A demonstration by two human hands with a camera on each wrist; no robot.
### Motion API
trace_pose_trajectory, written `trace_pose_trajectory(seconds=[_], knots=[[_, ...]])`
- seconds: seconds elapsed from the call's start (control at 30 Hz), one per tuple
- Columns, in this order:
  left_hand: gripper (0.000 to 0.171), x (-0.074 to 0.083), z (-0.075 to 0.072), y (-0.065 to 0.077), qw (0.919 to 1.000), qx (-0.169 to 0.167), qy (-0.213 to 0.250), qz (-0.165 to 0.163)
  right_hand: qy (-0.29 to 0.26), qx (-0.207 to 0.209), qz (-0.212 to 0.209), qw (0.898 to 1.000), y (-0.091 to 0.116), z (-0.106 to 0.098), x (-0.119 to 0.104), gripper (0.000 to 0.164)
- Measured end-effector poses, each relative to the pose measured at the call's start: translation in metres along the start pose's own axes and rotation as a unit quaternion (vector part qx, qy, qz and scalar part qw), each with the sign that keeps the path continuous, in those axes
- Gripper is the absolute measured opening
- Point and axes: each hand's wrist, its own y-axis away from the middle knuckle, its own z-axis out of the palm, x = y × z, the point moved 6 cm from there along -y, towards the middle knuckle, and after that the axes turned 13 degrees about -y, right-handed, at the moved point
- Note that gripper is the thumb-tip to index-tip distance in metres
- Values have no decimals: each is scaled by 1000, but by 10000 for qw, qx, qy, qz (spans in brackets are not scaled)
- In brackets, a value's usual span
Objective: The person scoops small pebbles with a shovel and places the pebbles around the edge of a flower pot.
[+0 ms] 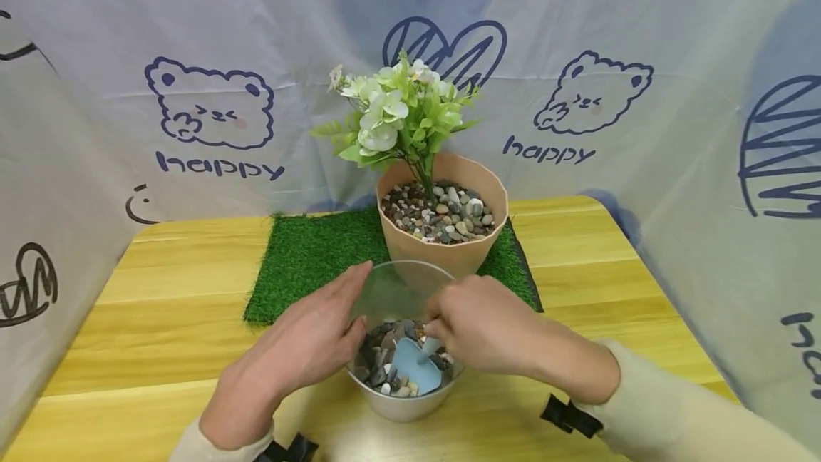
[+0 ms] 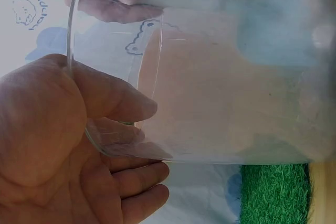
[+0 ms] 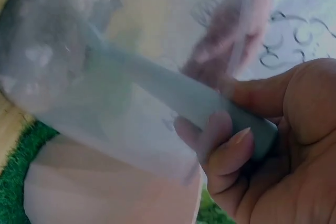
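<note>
A clear plastic tub [image 1: 400, 280] with a pale bottom stands at the table's front and holds mixed pebbles [image 1: 385, 369]. My left hand [image 1: 298, 337] holds the tub's left side near the rim. In the left wrist view, the thumb and fingers of that hand [image 2: 79, 124] lie about the clear wall. My right hand [image 1: 490, 323] grips the handle of a small light-blue shovel [image 1: 413, 366]. The blade rests among the pebbles inside the tub. In the right wrist view, the fingers [image 3: 233, 150] curl round the handle, while the blade looks blurred through the wall.
Just behind the tub, a peach flowerpot [image 1: 442, 255] stands on a green artificial grass mat [image 1: 314, 255]. Pebbles fill its top around white flowers with green leaves [image 1: 404, 109]. Beneath everything is a yellow wood-grain table [image 1: 147, 326]. A printed white curtain [image 1: 308, 13] hangs behind and at both sides.
</note>
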Motion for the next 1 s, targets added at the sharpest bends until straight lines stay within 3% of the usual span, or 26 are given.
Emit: trace_pose_trajectory(seconds=[0.13,0.33,0.53,0.9,1.0], knots=[[73,2,0,0,10000,42,-3,31,-273,-68,314,9991,1,-4,5,15],[73,2,0,0,9999,111,9,23,-350,-127,268,9989,6,-6,4,14],[72,1,1,-1,10000,29,62,-20,-211,84,178,9996,9,3,7,10],[72,0,0,0,10000,-46,61,-58,-998,335,491,9932,10,-2,14,13],[72,0,0,0,10000,-19,48,-61,-1161,635,475,9901,12,-4,16,12]])
